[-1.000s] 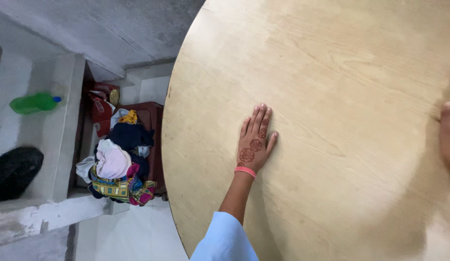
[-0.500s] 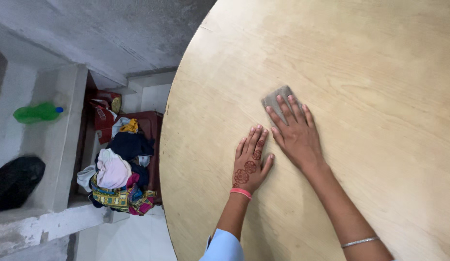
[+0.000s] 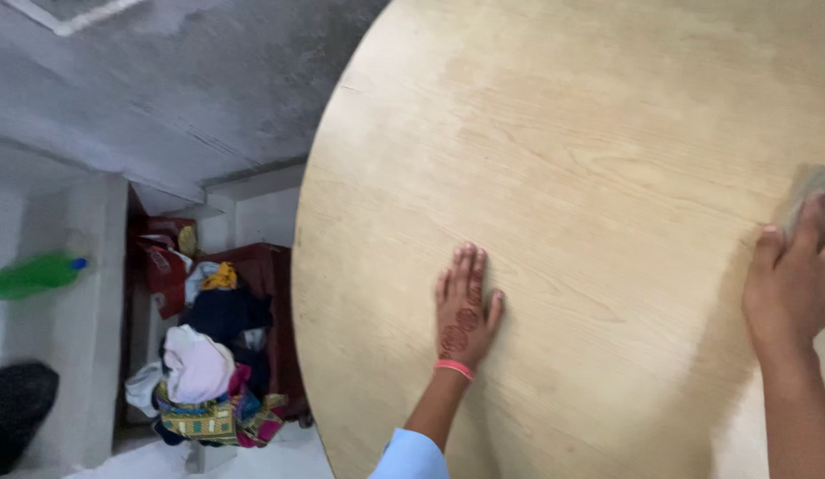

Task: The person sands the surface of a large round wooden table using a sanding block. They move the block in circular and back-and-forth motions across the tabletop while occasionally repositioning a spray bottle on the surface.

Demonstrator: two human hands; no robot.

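Observation:
My left hand (image 3: pixel 464 307) lies flat, fingers together, on the round light wooden tabletop (image 3: pixel 554 142) near its left edge. It has a reddish pattern on its back and a pink band at the wrist, with a light blue sleeve below. My right hand (image 3: pixel 792 282) is at the right edge of the view, fingers pressing a small grey pad (image 3: pixel 811 191) against the tabletop. Part of the pad is cut off by the frame.
To the left of the table, on the floor, a dark red box (image 3: pixel 253 310) holds a heap of coloured clothes (image 3: pixel 199 372). A green plastic bottle (image 3: pixel 31 275) lies on a white ledge. A black bag (image 3: pixel 18 408) sits at the lower left.
My right hand with the grey pad has slid from beside my left hand out to the right across the tabletop. My left hand has stayed flat in place.

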